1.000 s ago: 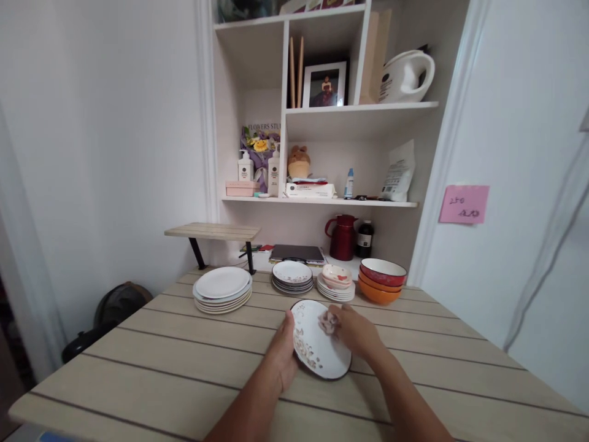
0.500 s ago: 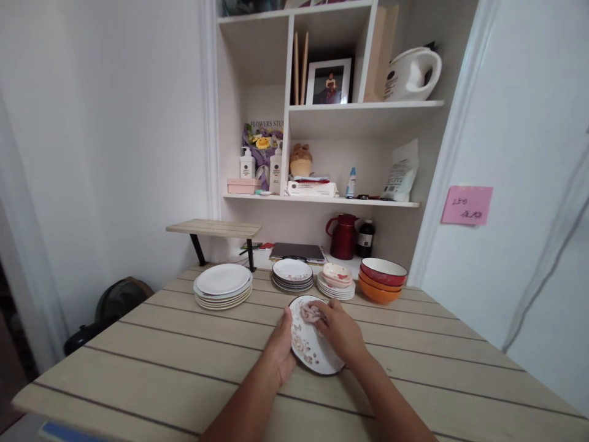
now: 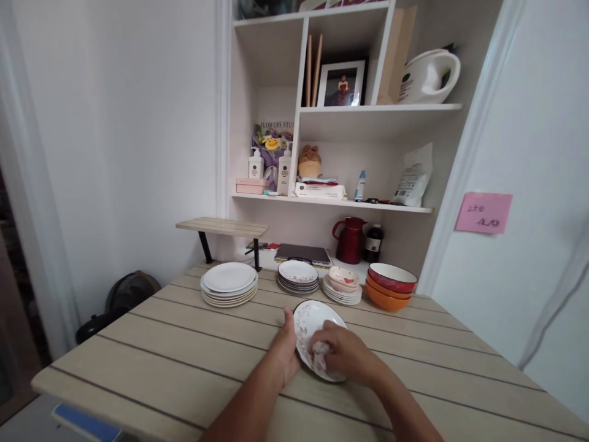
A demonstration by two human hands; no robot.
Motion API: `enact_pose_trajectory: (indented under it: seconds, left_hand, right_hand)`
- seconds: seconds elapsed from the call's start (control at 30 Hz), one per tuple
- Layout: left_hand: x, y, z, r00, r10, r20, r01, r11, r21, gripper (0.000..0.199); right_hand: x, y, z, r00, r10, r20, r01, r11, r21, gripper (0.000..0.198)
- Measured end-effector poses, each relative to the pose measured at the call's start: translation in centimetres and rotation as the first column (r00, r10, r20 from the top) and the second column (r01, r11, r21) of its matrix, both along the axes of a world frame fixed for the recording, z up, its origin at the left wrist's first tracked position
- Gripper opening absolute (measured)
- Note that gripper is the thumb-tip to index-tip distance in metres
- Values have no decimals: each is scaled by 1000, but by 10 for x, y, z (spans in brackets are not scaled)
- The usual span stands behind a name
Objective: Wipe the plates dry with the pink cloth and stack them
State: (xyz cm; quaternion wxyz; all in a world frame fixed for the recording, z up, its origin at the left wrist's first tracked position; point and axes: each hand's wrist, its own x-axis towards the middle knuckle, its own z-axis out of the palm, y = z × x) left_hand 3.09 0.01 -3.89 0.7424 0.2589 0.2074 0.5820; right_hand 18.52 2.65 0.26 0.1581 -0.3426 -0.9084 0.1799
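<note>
Plate: white with a brown floral pattern and dark rim, the plate (image 3: 307,319) lies between the two hands, tilted; whether its lower edge touches the surface (image 3: 184,362) cannot be told.
Left hand: at the plate's left edge, the left hand (image 3: 286,351) grips it, thumb up along the rim, the other fingers mostly hidden.
Right hand: over the plate's right side, the right hand (image 3: 346,351) is closed around a cloth, its fingers bunched and pointing toward the left hand.
Cloth: pale and crumpled, the cloth (image 3: 320,356) sits against the plate's near half, under the right fingertips.
White stack: beyond the plate and to its left, white plates (image 3: 229,279).
Floral stack: just beyond the plate, dark-rimmed plates (image 3: 298,274).
Dishes: beyond the plate, slightly right, pink dishes (image 3: 343,278) on small saucers (image 3: 343,296).
Bowls: beyond the plate and farther right, nested bowls (image 3: 391,290), red above orange.
Jug: well behind the plate, a red jug (image 3: 351,244).
</note>
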Motion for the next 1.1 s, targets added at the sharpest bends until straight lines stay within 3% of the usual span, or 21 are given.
enact_pose_trajectory:
  seconds: [0.1,0.17,0.23,0.33,0.43,0.57,0.63,0.97,1.1]
  left_hand:
    - [0,0,0,1000,15,-6,-15,1000,-5,78]
    - [1,2,-2,1000,26,1,-26,1000,7,78]
    - [1,4,-3,999,32,-2,-32,999,24,76]
    - [2,5,-3,999,20,-45,-19,1000,11,71]
    - [1,4,-2,996,5,-84,-6,1000,-14,69]
    - [-1,3,-3,997,14,-79,-15,1000,-17,68]
    - [-2,5,-5,997,20,-72,-21,1000,-12,68]
    - [0,5,-6,999,-6,-38,7,1000,28,71]
    - [0,4,-3,999,-1,-44,2,1000,14,73]
  right_hand:
    - [-27,7,-6,981,-37,-190,47,998,48,47]
    - [-37,17,-9,961,-123,-248,153,983,104,46]
    - [-37,27,-11,930,-262,-259,306,941,146,43]
    - [-22,37,-10,857,-472,-207,509,839,194,38]
    - [-4,39,-7,798,-585,-144,603,769,215,35]
    - [8,41,-8,743,-653,-148,669,720,183,34]
    - [7,42,-12,750,-643,-155,662,729,173,34]
    - [-25,33,-18,885,-388,-255,437,884,169,31]
    - [-27,27,-14,929,-223,-296,268,956,121,33]
